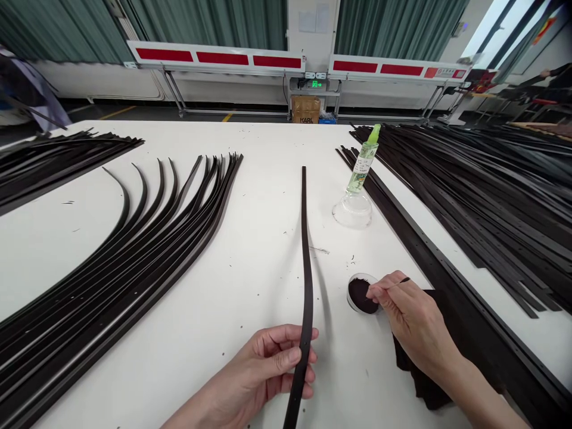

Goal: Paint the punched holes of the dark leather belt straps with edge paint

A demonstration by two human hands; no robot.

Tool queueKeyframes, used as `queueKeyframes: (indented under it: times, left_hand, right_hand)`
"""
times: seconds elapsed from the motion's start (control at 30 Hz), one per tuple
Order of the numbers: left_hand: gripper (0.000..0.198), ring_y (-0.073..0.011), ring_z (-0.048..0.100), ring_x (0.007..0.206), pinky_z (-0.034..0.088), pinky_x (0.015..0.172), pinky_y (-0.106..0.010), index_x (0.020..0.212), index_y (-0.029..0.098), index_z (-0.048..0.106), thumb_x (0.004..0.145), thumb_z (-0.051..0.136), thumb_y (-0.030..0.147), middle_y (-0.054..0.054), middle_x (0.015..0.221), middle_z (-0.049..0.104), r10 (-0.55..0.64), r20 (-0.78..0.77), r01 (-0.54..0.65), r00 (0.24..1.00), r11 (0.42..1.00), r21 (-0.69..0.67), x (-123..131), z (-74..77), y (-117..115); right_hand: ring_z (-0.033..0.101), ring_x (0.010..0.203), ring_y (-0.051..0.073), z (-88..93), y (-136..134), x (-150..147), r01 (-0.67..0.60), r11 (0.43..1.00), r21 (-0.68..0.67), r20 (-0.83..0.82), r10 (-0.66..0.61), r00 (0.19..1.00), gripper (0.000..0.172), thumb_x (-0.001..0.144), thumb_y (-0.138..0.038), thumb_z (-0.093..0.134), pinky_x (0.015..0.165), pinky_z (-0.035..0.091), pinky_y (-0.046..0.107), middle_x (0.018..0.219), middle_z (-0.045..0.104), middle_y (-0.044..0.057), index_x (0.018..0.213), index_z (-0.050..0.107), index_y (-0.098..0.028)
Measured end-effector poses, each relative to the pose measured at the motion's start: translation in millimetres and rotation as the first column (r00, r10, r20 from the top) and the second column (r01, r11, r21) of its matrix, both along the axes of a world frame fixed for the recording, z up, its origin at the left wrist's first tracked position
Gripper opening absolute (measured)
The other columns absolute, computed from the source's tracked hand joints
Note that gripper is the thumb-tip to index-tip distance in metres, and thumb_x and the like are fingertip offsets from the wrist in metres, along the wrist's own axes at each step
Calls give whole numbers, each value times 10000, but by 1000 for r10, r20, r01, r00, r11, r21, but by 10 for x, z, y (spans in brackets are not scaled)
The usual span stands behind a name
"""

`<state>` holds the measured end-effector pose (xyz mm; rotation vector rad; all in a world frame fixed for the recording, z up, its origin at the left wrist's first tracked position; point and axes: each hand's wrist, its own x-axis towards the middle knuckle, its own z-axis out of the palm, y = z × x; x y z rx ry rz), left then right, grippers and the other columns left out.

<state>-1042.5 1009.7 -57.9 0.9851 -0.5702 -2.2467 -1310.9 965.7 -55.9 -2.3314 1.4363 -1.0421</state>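
My left hand [268, 369] grips a long, narrow dark leather belt strip [306, 286] near the table's near edge, and the strip rises upright in the picture, bending slightly across the white table [263, 238]. My right hand [415, 316] pinches a thin applicator stick [399, 282] between thumb and fingers. Its fingertips sit over the rim of a small round dish of dark brown paste [361, 295], and they hide the stick's lower end. Beneath that hand lies a crumpled black cloth [424, 369].
A green-capped plastic bottle [364, 167] stands in a clear glass vessel [352, 210] beyond the dish. Fanned dark belt strips [111, 280] lie on the left, more [473, 185] pile on the right, and a person's arm [552, 72] shows far right.
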Motion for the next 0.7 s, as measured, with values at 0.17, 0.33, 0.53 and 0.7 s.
queueKeyframes:
  times: [0.17,0.33,0.53,0.7]
  left_hand:
    - [245,-158,620,802,529,789,-350,1091,163,687,851,653,202,-63,931,662,-8,0,8,1000,1000,-20,11,13,1]
    - [233,-164,624,813,525,820,-380,1079,164,688,853,648,203,-69,956,662,16,-2,-16,1000,999,-49,-8,18,4]
    - [226,-168,633,832,524,847,-408,1064,169,692,840,666,191,-69,961,658,27,-34,-29,999,998,-63,-18,31,-4]
    - [243,-164,638,816,534,833,-387,1062,149,682,821,682,175,-76,935,653,25,-60,-29,998,996,-80,-26,22,3]
  right_hand:
    - [579,743,161,127,65,-4,126,947,294,323,-223,920,280,967,-359,452,677,478,288,789,623,32,811,650,-236]
    - [534,671,141,231,83,35,10,834,551,604,-407,685,334,915,-486,522,561,442,246,785,623,50,818,685,-211]
    - [545,664,140,312,101,199,-163,781,602,696,-414,587,348,899,-482,555,533,449,238,800,637,80,835,694,-169]
    - [553,671,140,243,245,384,-148,831,536,645,-290,708,331,957,-399,479,587,469,268,836,658,78,832,688,-176]
